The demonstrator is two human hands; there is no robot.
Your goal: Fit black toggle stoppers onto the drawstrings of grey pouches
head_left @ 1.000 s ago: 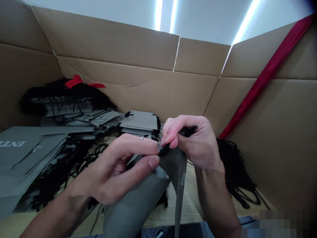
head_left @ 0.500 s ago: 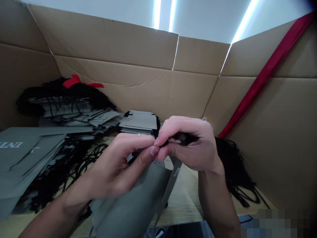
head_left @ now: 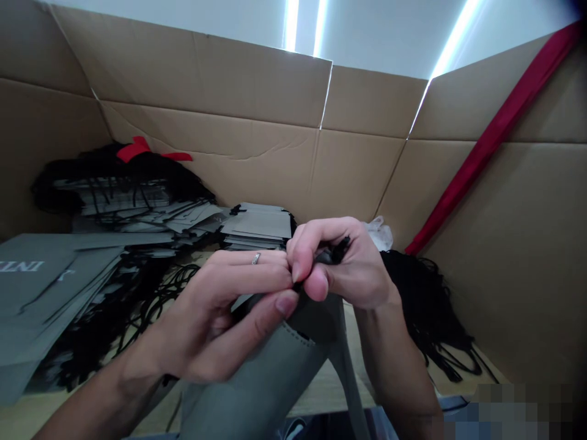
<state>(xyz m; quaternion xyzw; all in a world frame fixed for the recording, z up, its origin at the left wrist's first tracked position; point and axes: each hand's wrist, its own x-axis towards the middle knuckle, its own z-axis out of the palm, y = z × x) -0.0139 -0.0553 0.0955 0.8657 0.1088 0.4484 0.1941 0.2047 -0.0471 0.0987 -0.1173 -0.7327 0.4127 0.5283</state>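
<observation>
A grey paper bag (head_left: 257, 385) with a stitched-looking dotted line along its top edge hangs open below my hands. My left hand (head_left: 220, 318), wearing a ring, pinches a thin black cord (head_left: 298, 286) between thumb and forefinger just above that edge. Close against it, my right hand (head_left: 362, 269) is closed around more of the black cord, and a dark end pokes up out of its curled fingers. Both sets of fingertips nearly touch. Whether the left fingers also grip the bag's rim is hidden.
Flat grey bags with black cords (head_left: 137, 208) are piled at the left, with a large lettered bag (head_left: 32, 287) in front. A smaller stack (head_left: 257, 223) stands behind my hands. Black cords (head_left: 422, 305) lie right, near clear plastic (head_left: 380, 232). Cardboard walls (head_left: 229, 134) enclose the table.
My right hand has shifted slightly left and its fingers have rolled, showing the dark cord end. The bag's top has swung lower and its side panel now hangs between my arms.
</observation>
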